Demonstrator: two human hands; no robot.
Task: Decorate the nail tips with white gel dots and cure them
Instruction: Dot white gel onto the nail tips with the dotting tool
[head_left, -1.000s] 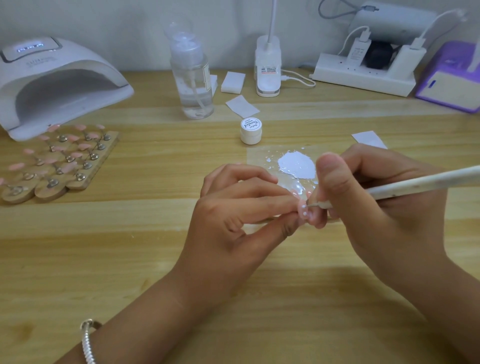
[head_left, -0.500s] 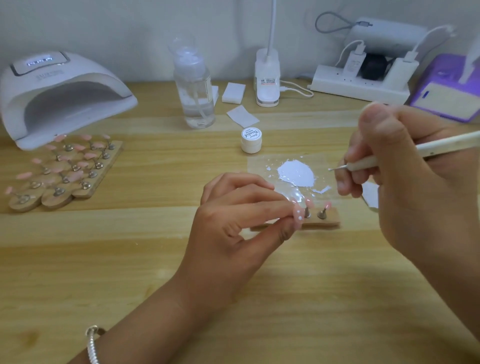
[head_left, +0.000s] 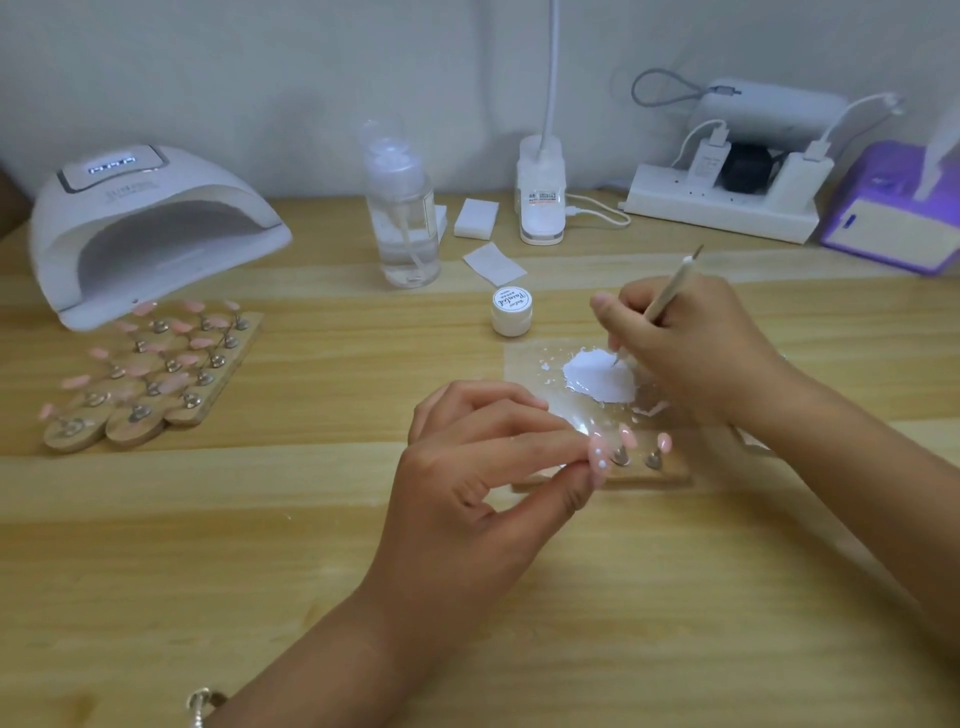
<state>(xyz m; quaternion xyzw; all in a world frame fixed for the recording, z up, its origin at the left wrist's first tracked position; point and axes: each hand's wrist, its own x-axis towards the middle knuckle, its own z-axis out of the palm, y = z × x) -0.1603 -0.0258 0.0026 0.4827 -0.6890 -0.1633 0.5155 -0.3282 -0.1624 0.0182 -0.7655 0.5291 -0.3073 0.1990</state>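
Note:
My left hand (head_left: 483, 467) pinches a pink nail tip (head_left: 597, 460) that carries white dots, at the left end of a small wooden holder (head_left: 670, 467). Two more pink tips stand on that holder. My right hand (head_left: 696, 338) grips a white dotting pen (head_left: 667, 296), whose metal point touches the puddle of white gel (head_left: 597, 379) on a clear sheet (head_left: 530, 364). A small white gel jar (head_left: 511, 310) stands just behind the sheet. The white curing lamp (head_left: 145, 228) sits at the far left, its display lit.
Wooden holders with several pink tips (head_left: 156, 369) lie in front of the lamp. A clear pump bottle (head_left: 402, 218), white wipes (head_left: 493, 262), a desk lamp base (head_left: 540, 197), a power strip (head_left: 722, 208) and a purple box (head_left: 893, 218) line the back of the wooden table.
My right hand lifted the pen off the pinched nail tip and moved it back and up to the white gel puddle. My left hand kept its pinch.

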